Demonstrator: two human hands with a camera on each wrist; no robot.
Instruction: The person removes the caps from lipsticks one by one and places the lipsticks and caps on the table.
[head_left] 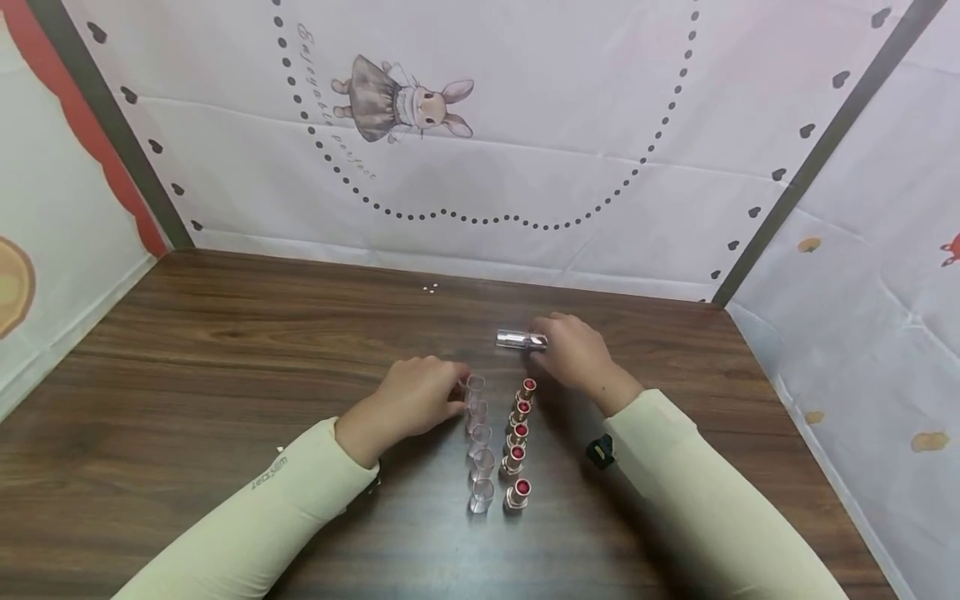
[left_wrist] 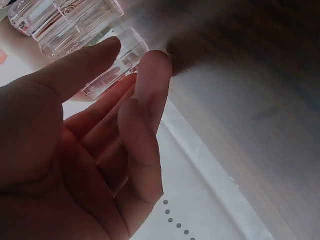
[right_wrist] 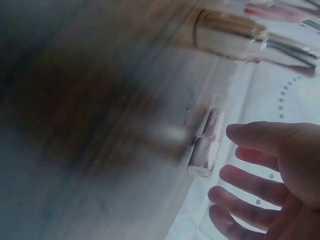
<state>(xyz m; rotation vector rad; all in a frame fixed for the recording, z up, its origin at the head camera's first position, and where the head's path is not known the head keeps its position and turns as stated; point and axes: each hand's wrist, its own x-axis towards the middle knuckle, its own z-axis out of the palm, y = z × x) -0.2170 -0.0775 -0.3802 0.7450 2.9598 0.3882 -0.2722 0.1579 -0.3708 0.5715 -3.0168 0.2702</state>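
My left hand (head_left: 411, 398) is at the far end of a row of clear lipstick caps (head_left: 482, 439). Its thumb and index finger lie on either side of the farthest cap (left_wrist: 127, 52), with space between the tips. Beside the caps, several uncapped lipsticks (head_left: 517, 434) with red tips stand upright in a second row. Past that row, a capped lipstick (head_left: 517, 340) with a shiny base lies on its side. My right hand (head_left: 577, 354) is right next to its base; in the right wrist view the fingers are spread and apart from the lying lipstick (right_wrist: 204, 145).
Tiny white bits (head_left: 430, 288) lie near the back of the brown wooden table (head_left: 225, 350). Patterned white cloth (head_left: 525, 142) hangs behind it and at both sides. A small black device (head_left: 601, 451) is at the right wrist.
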